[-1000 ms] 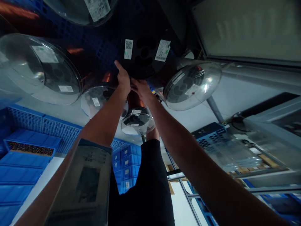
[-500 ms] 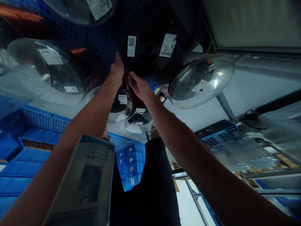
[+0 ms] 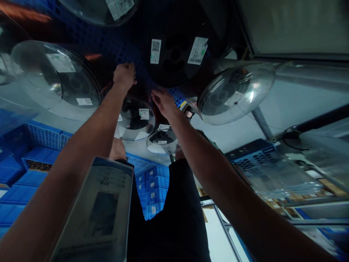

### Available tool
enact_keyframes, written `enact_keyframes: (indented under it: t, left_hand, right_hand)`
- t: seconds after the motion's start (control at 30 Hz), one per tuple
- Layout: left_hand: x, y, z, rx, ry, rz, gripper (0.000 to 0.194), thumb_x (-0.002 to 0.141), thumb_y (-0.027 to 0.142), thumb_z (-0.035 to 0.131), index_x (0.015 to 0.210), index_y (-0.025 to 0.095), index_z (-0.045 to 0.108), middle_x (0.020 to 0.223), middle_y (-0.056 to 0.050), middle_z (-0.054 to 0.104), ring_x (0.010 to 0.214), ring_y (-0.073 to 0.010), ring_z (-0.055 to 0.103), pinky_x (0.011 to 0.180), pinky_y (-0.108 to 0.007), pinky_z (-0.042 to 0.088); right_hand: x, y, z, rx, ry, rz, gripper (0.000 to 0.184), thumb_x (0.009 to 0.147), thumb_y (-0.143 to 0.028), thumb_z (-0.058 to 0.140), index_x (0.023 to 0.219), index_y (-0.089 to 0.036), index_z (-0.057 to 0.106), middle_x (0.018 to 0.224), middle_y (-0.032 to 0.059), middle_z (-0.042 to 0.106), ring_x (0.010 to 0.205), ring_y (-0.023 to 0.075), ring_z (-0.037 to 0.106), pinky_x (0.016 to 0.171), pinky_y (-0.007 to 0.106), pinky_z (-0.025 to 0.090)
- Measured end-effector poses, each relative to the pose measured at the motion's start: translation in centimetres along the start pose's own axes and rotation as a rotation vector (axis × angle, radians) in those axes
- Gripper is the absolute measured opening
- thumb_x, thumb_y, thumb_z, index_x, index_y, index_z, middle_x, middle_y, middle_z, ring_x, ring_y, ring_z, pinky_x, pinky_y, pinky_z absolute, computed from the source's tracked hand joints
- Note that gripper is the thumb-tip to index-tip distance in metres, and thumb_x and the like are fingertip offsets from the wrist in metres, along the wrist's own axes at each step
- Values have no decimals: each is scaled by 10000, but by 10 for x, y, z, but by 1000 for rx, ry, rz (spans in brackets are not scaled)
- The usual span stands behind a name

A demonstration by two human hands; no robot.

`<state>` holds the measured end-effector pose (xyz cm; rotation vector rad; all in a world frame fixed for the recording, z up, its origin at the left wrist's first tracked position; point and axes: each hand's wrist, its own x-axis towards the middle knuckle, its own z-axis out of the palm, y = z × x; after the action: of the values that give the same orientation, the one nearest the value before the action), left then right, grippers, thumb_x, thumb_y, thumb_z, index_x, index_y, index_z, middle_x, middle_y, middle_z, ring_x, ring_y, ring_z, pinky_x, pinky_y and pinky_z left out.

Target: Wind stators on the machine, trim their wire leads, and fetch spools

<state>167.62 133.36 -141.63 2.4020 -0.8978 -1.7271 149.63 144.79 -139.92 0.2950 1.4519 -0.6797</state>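
My left hand (image 3: 124,76) is closed, its fingers curled, just above a wire spool (image 3: 135,118) under a clear round cover. Whatever it grips, if anything, is hidden. My right hand (image 3: 165,102) has its fingers drawn together below the rim of a large black spool (image 3: 174,71). Nothing I can name shows between those fingers. The black spool carries a QR label (image 3: 155,51) and a barcode label (image 3: 197,51). A smaller covered spool (image 3: 163,140) sits just below my right hand.
Covered spools stand at the left (image 3: 73,82) and right (image 3: 226,92). A blue perforated crate surface (image 3: 106,40) lies behind the hands. Blue bins (image 3: 35,182) are stacked at lower left. A pale box-like object (image 3: 95,214) hangs close in front of my body.
My left hand has moved left and its extended thumb has folded into a closed hand. My right hand has shifted slightly right and down. The spools appear nearly unchanged.
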Motion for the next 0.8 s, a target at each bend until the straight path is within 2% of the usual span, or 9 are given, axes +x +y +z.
enact_keyframes:
  t: [0.1,0.2,0.33,0.43,0.53,0.6,0.63,0.73,0.8]
  left_hand:
    - [7,-3,-19,38,12,-37,503,1109,701,765,863,273,666,714,70,628,824,-129,571,996,-368,529]
    - [6,-2,-26,-73,-46,-86,709,810,996,853,841,317,655,628,79,596,861,-151,537,939,-376,517]
    - [-4,3,-26,-222,-109,-117,761,627,990,970,820,329,646,663,60,634,899,-181,580,1008,-464,557]
    - [-28,11,-25,-277,-32,-97,669,786,868,984,848,304,630,668,75,604,855,-158,582,1052,-472,587]
    - [-89,22,-26,-315,98,122,423,1043,617,891,933,278,664,755,58,645,821,-139,614,1083,-421,620]
    - [-152,27,-30,-333,60,261,290,1038,493,909,969,262,746,959,5,775,937,-156,716,1083,-371,637]
    - [-186,28,-33,-344,-1,296,263,1008,493,927,974,269,793,1013,-16,821,976,-177,771,1038,-366,668]
    - [-282,21,-43,-397,-435,250,237,949,451,949,1143,322,911,1135,-47,906,1076,-248,872,1009,-424,740]
    - [-325,10,-49,-401,-502,190,344,945,396,944,1285,352,920,1064,-44,918,986,-267,899,938,-478,781]
  right_hand:
    - [-46,-11,-34,-8,71,73,255,898,-128,836,1077,-277,732,944,-69,806,868,88,768,852,201,668]
    - [-101,-33,-65,-41,3,46,325,806,-227,945,1029,-293,719,922,-77,778,751,82,696,714,200,634]
    - [-181,-81,-83,-155,-115,-93,401,708,-383,1035,898,-337,685,849,-76,712,636,102,581,655,274,636]
    - [-235,-116,-75,-277,-139,-194,434,687,-450,1059,802,-346,654,797,-66,707,543,108,492,642,350,645]
    - [-273,-130,-54,-354,-151,-256,389,709,-449,1061,791,-357,693,748,-44,732,517,125,526,604,373,619]
    - [-286,-127,-38,-425,-124,-264,308,720,-403,1049,823,-370,761,779,-12,783,598,165,665,626,383,636]
    - [-290,-122,-31,-461,-109,-268,280,719,-379,1042,841,-375,790,816,3,811,674,191,739,673,400,666]
    - [-292,-102,-11,-542,-114,-288,262,722,-390,1029,881,-381,822,907,23,859,886,266,857,863,492,737]
    - [-292,-86,-1,-579,-149,-277,258,746,-442,1016,900,-385,816,935,24,870,925,291,874,893,530,747]
